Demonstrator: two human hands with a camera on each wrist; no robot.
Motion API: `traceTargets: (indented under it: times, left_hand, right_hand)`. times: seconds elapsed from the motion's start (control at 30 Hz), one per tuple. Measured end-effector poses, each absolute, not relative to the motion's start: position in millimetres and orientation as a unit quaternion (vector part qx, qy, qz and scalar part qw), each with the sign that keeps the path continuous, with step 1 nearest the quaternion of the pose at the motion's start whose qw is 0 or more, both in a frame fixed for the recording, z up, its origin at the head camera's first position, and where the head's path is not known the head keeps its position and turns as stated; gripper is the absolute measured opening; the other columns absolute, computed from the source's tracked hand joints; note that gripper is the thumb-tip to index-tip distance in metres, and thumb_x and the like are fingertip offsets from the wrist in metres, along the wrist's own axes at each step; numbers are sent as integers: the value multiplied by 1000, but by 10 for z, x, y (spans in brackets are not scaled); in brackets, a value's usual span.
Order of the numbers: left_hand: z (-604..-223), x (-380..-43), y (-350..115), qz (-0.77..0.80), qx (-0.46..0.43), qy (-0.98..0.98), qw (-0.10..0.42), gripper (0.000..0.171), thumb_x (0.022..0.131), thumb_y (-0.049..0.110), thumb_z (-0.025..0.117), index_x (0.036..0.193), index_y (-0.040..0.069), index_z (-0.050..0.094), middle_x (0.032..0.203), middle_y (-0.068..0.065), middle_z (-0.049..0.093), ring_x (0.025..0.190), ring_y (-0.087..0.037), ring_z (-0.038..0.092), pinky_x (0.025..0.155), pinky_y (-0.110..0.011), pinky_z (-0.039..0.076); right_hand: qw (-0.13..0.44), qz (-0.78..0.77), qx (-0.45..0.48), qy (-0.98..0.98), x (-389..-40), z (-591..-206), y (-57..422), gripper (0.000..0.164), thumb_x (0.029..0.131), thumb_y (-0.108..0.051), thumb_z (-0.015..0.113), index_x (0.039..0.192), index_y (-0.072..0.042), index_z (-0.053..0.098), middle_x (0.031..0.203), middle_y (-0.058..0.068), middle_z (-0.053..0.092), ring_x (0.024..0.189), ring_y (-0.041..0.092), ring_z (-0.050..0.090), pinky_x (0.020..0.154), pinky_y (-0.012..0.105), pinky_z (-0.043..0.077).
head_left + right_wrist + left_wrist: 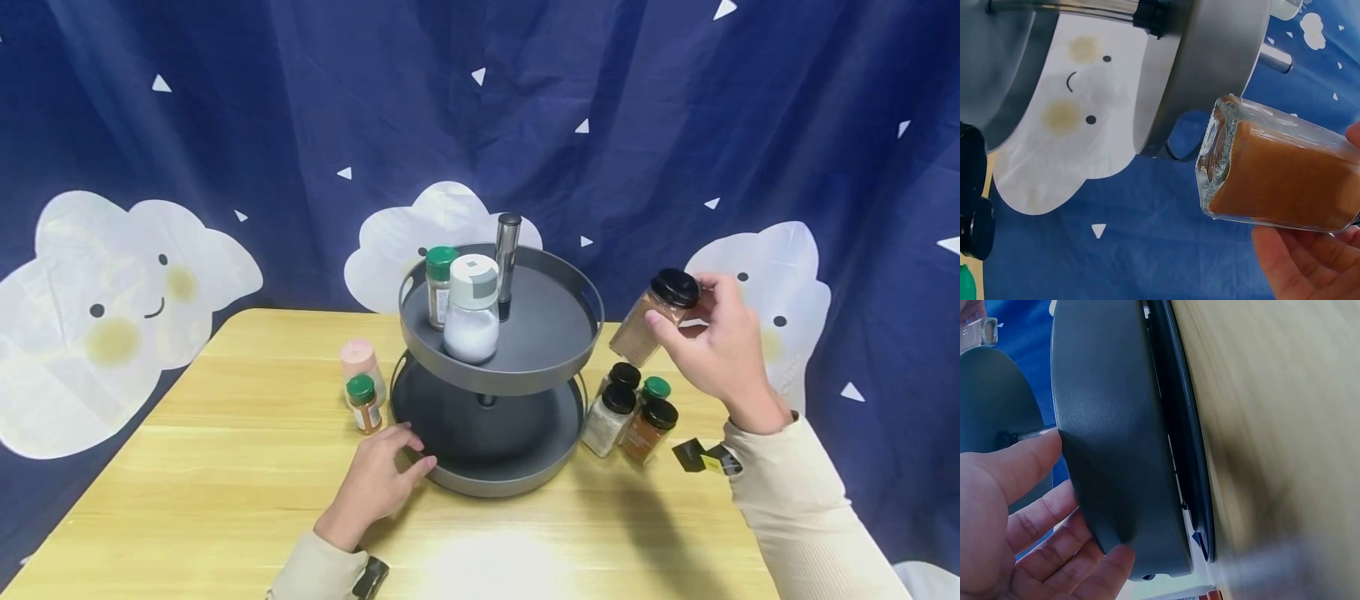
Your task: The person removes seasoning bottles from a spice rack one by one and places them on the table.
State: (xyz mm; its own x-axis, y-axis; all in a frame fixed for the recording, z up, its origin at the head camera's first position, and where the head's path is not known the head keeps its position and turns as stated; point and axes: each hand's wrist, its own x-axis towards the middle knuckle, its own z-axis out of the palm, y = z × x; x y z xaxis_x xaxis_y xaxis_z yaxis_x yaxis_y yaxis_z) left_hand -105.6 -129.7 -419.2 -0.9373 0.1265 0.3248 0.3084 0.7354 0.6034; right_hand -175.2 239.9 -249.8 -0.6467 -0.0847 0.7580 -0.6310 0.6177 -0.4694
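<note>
My right hand (716,342) grips a square glass spice jar (643,327) of brown powder by its black-lidded end. It holds the jar tilted, right of the upper tier. In the right wrist view, the jar's thick glass base (1216,159) points toward the tray's rim. My left hand (382,475) is at the front left edge of the lower tier of a dark grey two-tier turntable (495,485), fingers loosely bent and thumb at the rim (1107,425). On the upper tier (543,333) stand a white-capped shaker (472,321), a green-capped jar (438,287) and the centre post (507,258).
Right of the turntable several jars stand close together, among them a black-lidded jar of pale contents (603,425), an orange-brown one (642,433) and a green-capped one (656,388). On the left are a pink-capped shaker (358,360) and a small green-capped jar (365,408). A blue curtain (300,100) hangs behind.
</note>
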Motion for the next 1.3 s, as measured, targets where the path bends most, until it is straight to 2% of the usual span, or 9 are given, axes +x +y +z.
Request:
traceTargets:
  times: [0.47,0.77,1.1,1.3]
  left_hand:
    - [-4202,-1054,-1294,-342,-119,-921,141,17,80,16,79,86,6,68,116,-24,64,112,-40,59,97,-52,46]
    - [-4211,-1056,-1294,-343,-118,-921,142,17,80,16,80,86,6,68,116,-24,64,112,-40,59,98,-51,46]
    - [-4200,-1059,-1289,-342,-116,-923,136,17,80,16,79,86,6,67,117,-24,63,113,-40,58,98,-52,45]
    - [-4218,-1070,-1301,-340,-123,-920,150,18,79,16,80,86,5,67,115,-24,64,111,-40,59,97,-52,46]
  right_hand:
    - [338,360,181,-850,-1746,-2662,2490,43,75,-5,73,106,9,46,83,20,66,72,-18,51,61,3,46]
    - [311,360,162,-865,-1718,-2810,2552,44,75,-7,74,105,8,47,83,20,66,72,-14,52,57,8,50]
    - [311,357,153,-867,-1678,-2925,2592,44,73,-7,75,104,6,47,82,18,65,73,-13,51,56,8,49]
    - [305,355,145,-872,-1674,-2996,2638,44,73,-8,76,104,6,47,84,18,66,74,-14,51,56,9,50]
